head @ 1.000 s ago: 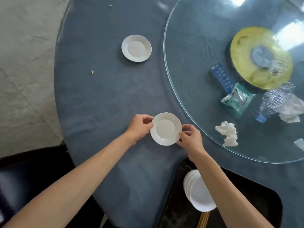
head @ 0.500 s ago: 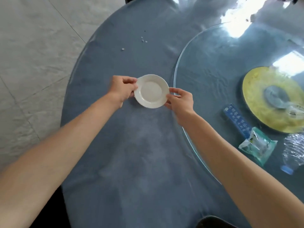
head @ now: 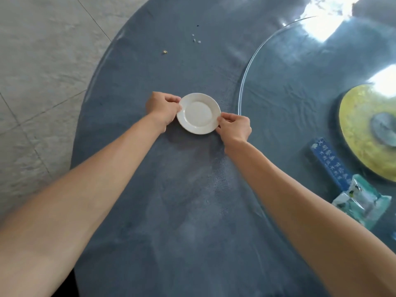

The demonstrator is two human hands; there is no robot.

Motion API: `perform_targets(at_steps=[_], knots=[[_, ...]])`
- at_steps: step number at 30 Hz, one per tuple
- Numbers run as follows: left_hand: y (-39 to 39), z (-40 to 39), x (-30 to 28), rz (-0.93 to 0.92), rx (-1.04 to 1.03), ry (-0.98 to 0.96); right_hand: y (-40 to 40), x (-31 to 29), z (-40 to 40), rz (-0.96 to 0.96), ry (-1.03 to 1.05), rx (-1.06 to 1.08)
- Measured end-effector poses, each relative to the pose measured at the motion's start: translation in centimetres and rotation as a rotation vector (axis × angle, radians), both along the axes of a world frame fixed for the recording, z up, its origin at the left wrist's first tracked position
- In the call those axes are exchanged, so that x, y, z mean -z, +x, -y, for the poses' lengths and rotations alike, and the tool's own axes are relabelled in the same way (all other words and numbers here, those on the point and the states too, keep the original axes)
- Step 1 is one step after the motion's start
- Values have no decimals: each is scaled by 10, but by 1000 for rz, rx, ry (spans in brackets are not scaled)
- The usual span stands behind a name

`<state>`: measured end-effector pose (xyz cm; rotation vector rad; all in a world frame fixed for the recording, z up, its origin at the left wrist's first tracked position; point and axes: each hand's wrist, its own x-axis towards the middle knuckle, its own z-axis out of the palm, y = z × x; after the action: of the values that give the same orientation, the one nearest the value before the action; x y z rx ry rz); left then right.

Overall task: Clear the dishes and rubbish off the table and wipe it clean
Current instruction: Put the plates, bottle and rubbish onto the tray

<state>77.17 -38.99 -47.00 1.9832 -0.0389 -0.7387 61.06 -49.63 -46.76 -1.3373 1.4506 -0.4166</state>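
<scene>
A small white plate [head: 198, 113] is at the middle of the view, low over the blue-clothed round table [head: 171, 211]. Both my arms are stretched out to it. My left hand [head: 162, 108] pinches its left rim, and my right hand [head: 234, 127] pinches its right rim with thumb and fingers. Whether another plate lies under it is hidden. Food crumbs, one yellow [head: 164, 52] and a few pale ones [head: 196, 40], lie on the cloth farther out.
A glass turntable [head: 242, 93] covers the table's right part. On it lie a blue packet [head: 330, 166] and a green wrapper [head: 362, 200], and a yellow disc [head: 364, 129] sits at its hub. Grey tiled floor is at left.
My hands have carried the plate from the near edge outward across the table, to where a second white plate stood. Only one plate shows now. The view has moved forward.
</scene>
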Motion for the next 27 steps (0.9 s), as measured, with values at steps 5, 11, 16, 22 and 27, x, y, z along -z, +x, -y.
perform_targets(at_steps=[5, 11, 16, 22, 27], knots=[[-9, -7, -12, -65, -37, -24, 1, -11, 2, 23, 73, 29], [-41, -35, -63, -226, -2, -101, -43, -53, -15, 107, 120, -22], [-117, -91, -125, -345, 26, -311, -126, -119, -49, 304, 201, -27], [-244, -158, -184, -469, 55, -415, -256, -195, -114, 338, 217, -8], [-343, -219, -218, -507, 96, -466, -363, -231, -179, 346, 147, 15]])
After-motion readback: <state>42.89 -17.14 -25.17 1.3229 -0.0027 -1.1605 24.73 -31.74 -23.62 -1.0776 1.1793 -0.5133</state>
